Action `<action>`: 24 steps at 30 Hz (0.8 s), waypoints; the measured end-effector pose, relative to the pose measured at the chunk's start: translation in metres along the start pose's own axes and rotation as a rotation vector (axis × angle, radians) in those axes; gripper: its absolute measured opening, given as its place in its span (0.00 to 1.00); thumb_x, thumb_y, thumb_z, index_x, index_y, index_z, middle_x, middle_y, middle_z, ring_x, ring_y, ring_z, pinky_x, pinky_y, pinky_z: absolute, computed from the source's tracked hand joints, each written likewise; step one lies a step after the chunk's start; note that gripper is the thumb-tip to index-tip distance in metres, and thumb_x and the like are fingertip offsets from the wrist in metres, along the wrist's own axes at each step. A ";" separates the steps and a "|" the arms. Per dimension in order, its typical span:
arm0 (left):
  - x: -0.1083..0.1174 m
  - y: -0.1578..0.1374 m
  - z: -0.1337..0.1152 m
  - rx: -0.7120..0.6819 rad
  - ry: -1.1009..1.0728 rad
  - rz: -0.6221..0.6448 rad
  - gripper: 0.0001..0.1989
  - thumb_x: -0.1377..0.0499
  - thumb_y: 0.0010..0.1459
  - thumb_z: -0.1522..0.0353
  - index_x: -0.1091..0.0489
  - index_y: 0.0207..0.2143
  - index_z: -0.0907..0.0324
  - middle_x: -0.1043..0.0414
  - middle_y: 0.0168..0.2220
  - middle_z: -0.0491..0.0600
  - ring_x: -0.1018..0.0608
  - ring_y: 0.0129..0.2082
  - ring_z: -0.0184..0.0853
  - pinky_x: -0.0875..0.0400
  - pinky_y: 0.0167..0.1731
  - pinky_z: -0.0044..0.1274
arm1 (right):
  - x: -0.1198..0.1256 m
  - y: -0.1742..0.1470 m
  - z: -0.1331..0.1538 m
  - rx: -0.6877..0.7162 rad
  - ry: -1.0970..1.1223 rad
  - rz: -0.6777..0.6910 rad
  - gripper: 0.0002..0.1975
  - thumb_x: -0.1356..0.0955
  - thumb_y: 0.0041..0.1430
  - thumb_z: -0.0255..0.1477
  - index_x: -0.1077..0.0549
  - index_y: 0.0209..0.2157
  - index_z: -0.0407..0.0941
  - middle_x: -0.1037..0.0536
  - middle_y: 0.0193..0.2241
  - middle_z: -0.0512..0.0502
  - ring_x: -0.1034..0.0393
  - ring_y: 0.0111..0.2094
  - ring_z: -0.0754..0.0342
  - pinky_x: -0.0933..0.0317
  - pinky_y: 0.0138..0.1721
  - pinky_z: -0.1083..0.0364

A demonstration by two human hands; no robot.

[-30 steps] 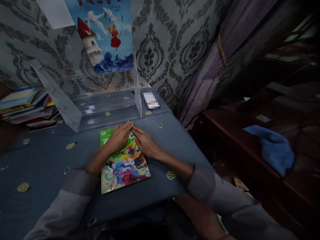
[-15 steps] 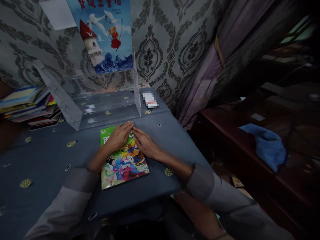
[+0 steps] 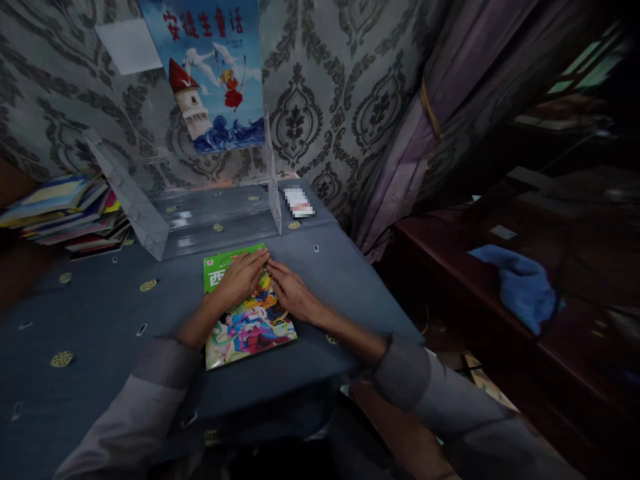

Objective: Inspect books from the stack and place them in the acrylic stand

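A green picture book (image 3: 250, 333) with colourful figures on its cover lies shut on the table in front of me. Flat across its upper part rests my left hand (image 3: 245, 275), palm down, fingers stretched towards the top right corner. My right hand (image 3: 295, 290) lies along the book's right edge, fingers outstretched, its fingertips close to those of the left. Whether the two hands touch I cannot tell. They cover much of the title.
Behind the book stands a clear plastic rack (image 3: 220, 227). A blue storybook poster (image 3: 220, 80) hangs on the patterned wall. Stacked books (image 3: 75, 213) sit at left. A small pixelated item (image 3: 299, 202) lies at the back right. A blue cloth (image 3: 525, 287) rests on dark red furniture.
The camera view has shifted slightly, showing more of the poster's top. Both hands stay on the book in nearly the same pose, the left a touch lower on the cover.
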State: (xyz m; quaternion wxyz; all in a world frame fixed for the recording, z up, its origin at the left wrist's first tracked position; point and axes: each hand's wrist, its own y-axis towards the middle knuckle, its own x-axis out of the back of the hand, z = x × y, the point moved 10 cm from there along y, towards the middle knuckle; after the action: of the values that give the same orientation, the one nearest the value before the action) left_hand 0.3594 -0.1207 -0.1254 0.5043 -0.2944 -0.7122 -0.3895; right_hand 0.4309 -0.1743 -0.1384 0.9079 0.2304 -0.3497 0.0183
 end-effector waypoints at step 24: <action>0.003 -0.015 -0.023 -0.020 -0.053 0.010 0.23 0.57 0.69 0.69 0.37 0.63 0.60 0.34 0.64 0.56 0.35 0.66 0.37 0.42 0.66 0.38 | 0.003 -0.024 0.015 -0.022 0.033 0.022 0.28 0.39 0.64 0.22 0.37 0.65 0.41 0.34 0.65 0.34 0.42 0.67 0.46 0.45 0.67 0.41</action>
State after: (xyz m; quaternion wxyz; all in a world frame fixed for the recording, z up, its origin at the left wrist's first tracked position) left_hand 0.3572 -0.1486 -0.1217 0.4843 -0.3134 -0.7199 -0.3861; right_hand 0.4284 -0.2023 -0.1363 0.9157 0.2165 -0.3374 0.0282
